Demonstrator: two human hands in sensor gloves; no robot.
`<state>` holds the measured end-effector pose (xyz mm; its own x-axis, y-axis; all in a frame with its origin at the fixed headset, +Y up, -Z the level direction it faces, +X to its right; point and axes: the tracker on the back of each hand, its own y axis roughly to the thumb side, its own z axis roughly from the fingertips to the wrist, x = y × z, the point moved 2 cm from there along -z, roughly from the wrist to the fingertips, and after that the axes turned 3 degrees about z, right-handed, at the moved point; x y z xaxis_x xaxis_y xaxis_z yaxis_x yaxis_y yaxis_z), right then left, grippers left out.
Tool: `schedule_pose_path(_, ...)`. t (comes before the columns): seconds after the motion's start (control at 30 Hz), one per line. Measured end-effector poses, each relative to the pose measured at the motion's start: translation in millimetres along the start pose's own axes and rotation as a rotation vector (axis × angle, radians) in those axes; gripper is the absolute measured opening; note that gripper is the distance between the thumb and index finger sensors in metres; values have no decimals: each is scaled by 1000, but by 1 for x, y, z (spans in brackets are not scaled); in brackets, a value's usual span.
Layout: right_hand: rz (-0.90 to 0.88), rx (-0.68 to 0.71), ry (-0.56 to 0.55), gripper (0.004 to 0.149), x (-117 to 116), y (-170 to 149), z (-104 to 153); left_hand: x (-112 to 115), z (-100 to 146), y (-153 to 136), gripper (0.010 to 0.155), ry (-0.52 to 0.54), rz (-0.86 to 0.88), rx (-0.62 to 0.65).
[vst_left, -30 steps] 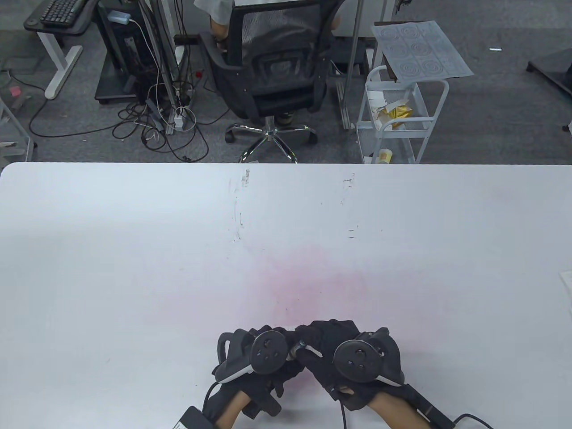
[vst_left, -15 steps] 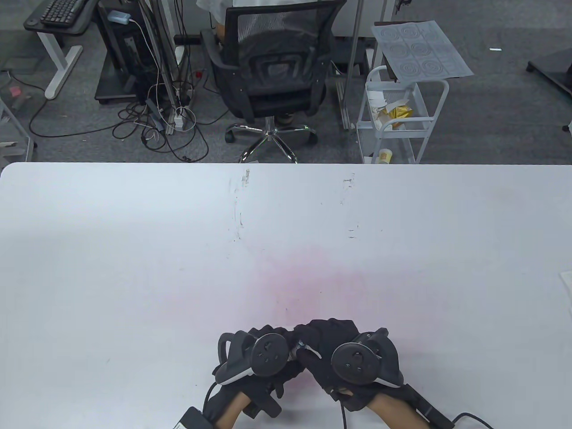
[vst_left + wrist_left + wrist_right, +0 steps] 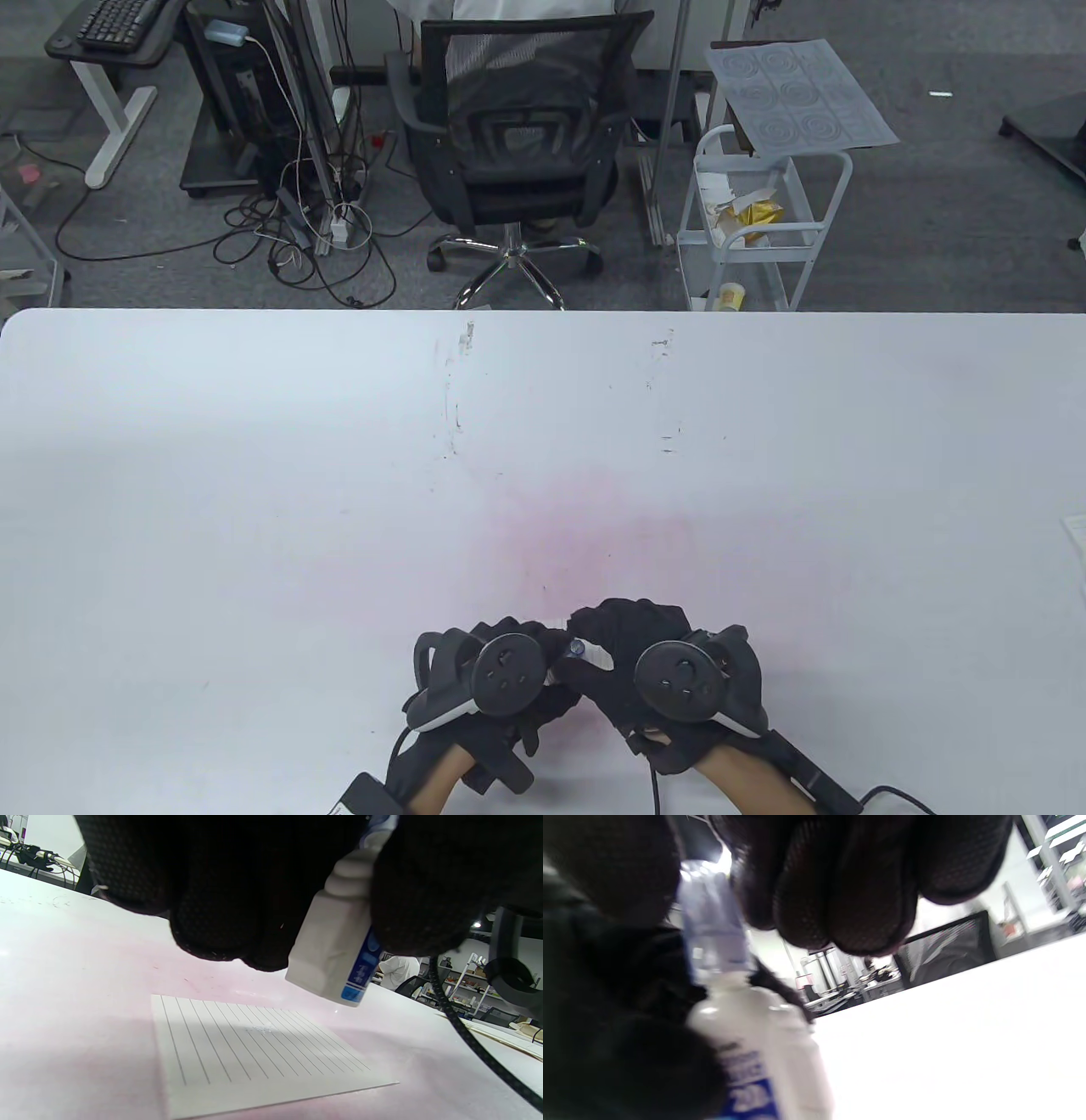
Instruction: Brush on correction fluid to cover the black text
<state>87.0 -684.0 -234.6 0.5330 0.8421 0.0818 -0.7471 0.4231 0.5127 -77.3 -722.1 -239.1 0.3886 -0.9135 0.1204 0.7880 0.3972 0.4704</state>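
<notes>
Looking down, the left hand [image 3: 488, 679] and right hand [image 3: 653, 671] are seen together at the counter's [image 3: 254, 475] near edge, a bottle cap [image 3: 577, 649] between them; left wrist: correction fluid bottle [image 3: 335, 955] gripped above lined paper [image 3: 254, 1048]; right wrist: bottle gripped low, cap held by right fingers [image 3: 840, 887].

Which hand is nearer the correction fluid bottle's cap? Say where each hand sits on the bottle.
Right. The right hand has its fingers around the cap at the top of the correction fluid bottle; the left hand grips the white body lower down.
</notes>
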Motion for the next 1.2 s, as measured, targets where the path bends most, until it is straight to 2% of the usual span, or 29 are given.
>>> schedule_pose_path(0.03,-100,35,41,61,-1,0,-2,0,0,0,58,0,0,1)
schedule_pose_path(0.13,-172,17,103,52,-5,-1,-3,0,0,1,58,9,4,15)
schedule_pose_path(0.33,5,-28,-43,51,0,0,0,0,0,1,58,7,-3,25)
schedule_pose_path(0.43,-9,-26,-53,57,1,-3,1,0,0,1,58,7,7,23)
schedule_pose_path(0.5,-117,19,22,61,-2,-5,-2,0,1,1,58,10,1,22)
schedule_pose_path(0.53,-167,22,109,59,-5,-5,-4,-1,1,1,58,14,0,22)
schedule_pose_path(0.57,-174,20,145,57,-7,-6,-4,-1,1,1,58,19,4,23)
schedule_pose_path(0.7,-118,-10,85,51,-7,-5,-4,-1,0,0,58,7,-7,31)
schedule_pose_path(0.83,21,-38,-11,54,-3,-5,0,-1,1,1,58,8,-4,29)
schedule_pose_path(0.9,-8,-33,-8,58,-2,-6,1,-1,1,1,58,11,-3,30)
schedule_pose_path(0.97,-111,17,59,64,-6,-6,-1,-1,1,1,58,16,-5,30)
schedule_pose_path(1.03,-157,14,114,58,-10,-7,-2,-1,1,1,58,23,-1,28)
schedule_pose_path(1.07,-141,20,92,53,-10,-7,-2,-2,1,0,58,24,1,28)
schedule_pose_path(1.2,-92,3,36,51,-9,-6,-2,-1,1,0,58,18,-5,26)
